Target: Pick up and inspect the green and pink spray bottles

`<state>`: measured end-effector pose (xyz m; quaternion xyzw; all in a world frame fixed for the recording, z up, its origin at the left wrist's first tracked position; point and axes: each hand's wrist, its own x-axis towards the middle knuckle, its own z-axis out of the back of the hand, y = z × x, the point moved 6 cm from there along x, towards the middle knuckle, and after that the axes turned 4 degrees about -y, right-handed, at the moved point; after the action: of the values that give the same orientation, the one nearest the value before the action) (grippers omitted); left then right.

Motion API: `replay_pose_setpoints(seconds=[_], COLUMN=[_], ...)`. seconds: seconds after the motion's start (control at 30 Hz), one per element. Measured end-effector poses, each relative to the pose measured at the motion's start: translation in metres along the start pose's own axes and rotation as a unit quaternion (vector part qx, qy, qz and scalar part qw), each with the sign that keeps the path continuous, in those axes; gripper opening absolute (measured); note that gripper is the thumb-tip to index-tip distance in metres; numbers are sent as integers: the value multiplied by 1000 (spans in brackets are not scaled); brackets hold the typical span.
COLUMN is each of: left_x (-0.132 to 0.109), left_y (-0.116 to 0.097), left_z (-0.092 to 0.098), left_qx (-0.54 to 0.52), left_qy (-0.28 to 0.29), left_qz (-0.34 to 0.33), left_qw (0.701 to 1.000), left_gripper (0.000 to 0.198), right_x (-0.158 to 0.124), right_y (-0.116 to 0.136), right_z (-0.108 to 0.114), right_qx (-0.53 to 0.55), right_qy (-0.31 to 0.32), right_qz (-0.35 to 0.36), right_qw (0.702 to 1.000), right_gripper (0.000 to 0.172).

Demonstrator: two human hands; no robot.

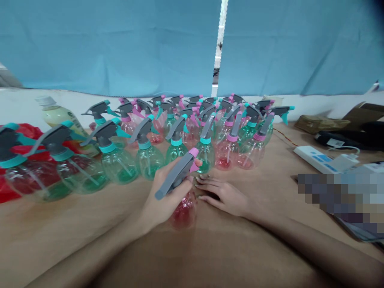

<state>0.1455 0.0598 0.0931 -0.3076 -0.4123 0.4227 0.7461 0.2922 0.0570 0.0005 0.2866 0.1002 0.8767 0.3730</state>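
A pink spray bottle (183, 212) with a grey and pink trigger head stands on the table in front of me. My left hand (169, 190) is wrapped round its neck, just under the trigger head, and hides the collar. To its right, my right hand (226, 196) lies low over the tabletop, fingers stretched out toward the bottle and holding nothing. Its fingertips are close to the bottle; whether they touch it I cannot tell. Just beyond my hands stand a green spray bottle (205, 154) and a pink one (227, 154), part of a crowd of several more.
More green spray bottles (120, 166) line the left side, by a red plastic bag (27, 132) and a drink bottle (60, 116). On the right lie a power strip (315, 158), a cardboard box (364, 118) and a pixelated flat object (345, 200). Blue cloth (120, 48) hangs behind.
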Motion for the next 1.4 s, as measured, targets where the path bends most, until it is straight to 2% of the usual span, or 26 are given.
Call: replay_pose_setpoints(seconds=[0.23, 0.53, 0.8, 1.03, 1.23, 1.4], left_x=[0, 0, 1, 1, 0, 0], left_y=[1, -1, -5, -3, 0, -3], left_z=[1, 0, -1, 0, 1, 3], left_qx=[4, -7, -1, 11, 4, 6], left_qy=[-14, -11, 2, -9, -21, -24], left_qz=[-2, -15, -12, -3, -2, -35], left_qw=[1000, 1000, 1000, 1000, 1000, 999], left_gripper=[7, 9, 22, 21, 9, 7], right_x=[-1, 0, 0, 0, 0, -1], right_y=[-1, 0, 0, -1, -1, -1], right_z=[-1, 0, 0, -1, -1, -2], right_qx=[-1, -2, 1, 1, -2, 0], right_qy=[0, -3, -3, -1, -3, -2], right_qz=[2, 1, 4, 3, 4, 4], right_qw=[1000, 1000, 1000, 1000, 1000, 1000], right_gripper=[37, 37, 38, 38, 37, 36])
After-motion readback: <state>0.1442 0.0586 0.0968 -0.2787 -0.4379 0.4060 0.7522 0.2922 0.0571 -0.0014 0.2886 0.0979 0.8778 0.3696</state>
